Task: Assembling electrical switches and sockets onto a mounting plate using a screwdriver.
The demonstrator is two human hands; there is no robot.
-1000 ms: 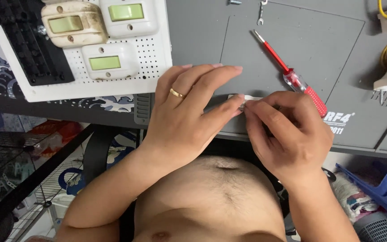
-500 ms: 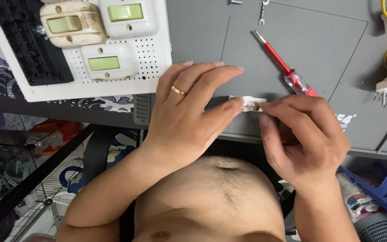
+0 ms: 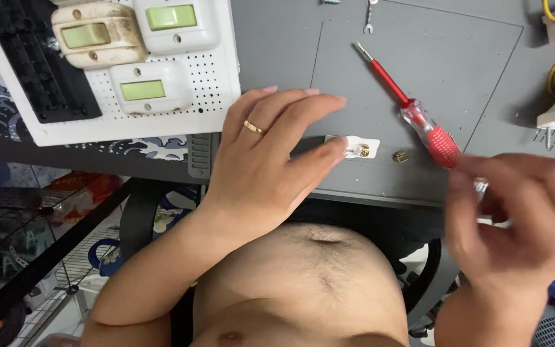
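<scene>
Left hand (image 3: 271,160): lies flat on grey bench (image 3: 277,45), gold ring on one finger; thumb tip pins small white plastic part (image 3: 354,146) with a brass screw.
Right hand (image 3: 515,218): motion-blurred, fingers curled; grasp cannot be told.
Screwdriver (image 3: 412,112): red shaft, clear-and-red handle, lying diagonally just beyond the part.
Brass nut (image 3: 400,156): loose, right of the part.
White perforated board (image 3: 207,96): upper left, carrying three rounded switches with green rockers.
</scene>
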